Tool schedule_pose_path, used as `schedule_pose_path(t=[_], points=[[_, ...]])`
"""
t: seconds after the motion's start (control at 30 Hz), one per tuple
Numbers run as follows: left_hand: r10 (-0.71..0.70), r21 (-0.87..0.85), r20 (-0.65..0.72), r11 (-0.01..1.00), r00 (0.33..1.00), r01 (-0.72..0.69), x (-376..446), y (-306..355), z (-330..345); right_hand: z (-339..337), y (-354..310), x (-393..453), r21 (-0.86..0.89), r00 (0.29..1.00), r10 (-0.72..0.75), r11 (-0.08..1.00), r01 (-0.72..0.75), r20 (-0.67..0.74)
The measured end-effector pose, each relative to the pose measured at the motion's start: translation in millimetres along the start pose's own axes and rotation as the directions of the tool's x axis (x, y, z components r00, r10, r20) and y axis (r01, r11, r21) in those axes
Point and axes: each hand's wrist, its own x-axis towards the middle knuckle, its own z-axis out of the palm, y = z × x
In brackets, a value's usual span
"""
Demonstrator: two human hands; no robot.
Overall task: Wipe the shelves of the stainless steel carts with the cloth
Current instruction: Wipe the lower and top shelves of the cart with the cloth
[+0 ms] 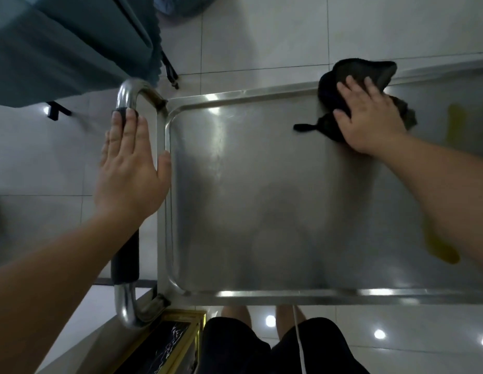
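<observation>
Cloth (340, 95) bunched, tail pointing left.

The floor (262, 31) is laid with large glossy pale tiles with thin grout lines, and round ceiling lights glint off it in bright spots at lower right. A teal fabric cover (59, 44) hangs over furniture on black legs at upper left. A gold-framed dark marbled panel (164, 344) sits at bottom centre.

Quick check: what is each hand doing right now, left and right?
Left hand: open, fingers straight, resting on the cart handle.
Right hand: open, pressing the cloth flat on the shelf.
</observation>
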Motion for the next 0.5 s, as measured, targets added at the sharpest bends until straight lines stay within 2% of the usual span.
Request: schedule_pose_path(t=[0.13,0.2,0.27,0.37,0.43,0.5], points=[[-0.001,-0.039,0.000,0.999,1.000,0.001,0.1,-1.4,1.3,10.2,-29.4,5.2,0.031,0.983,0.173,0.985,-0.171,-0.065],[-0.004,-0.054,-0.001,0.999,1.000,0.004,0.3,-2.6,1.6,18.2,-62.8,6.0,0.061,0.957,0.278,0.960,-0.274,-0.078],[-0.005,-0.064,-0.004,0.998,1.000,0.004,0.9,-4.0,2.0,26.2,-109.0,11.0,0.076,0.947,0.311,0.949,-0.305,-0.081],[0.001,-0.068,-0.015,0.998,1.000,-0.002,2.3,-4.8,3.2,38.8,-192.4,15.5,0.065,0.981,0.188,0.981,-0.185,-0.038],[-0.011,-0.070,-0.024,0.998,1.000,0.009,2.0,-4.2,3.4,48.5,-252.4,13.1,0.048,1.000,0.002,0.999,-0.003,0.025],[-0.015,-0.061,-0.034,0.998,0.999,0.013,1.4,-3.6,3.7,59.8,-306.6,6.5,0.041,0.965,-0.241,0.970,0.238,0.102]])
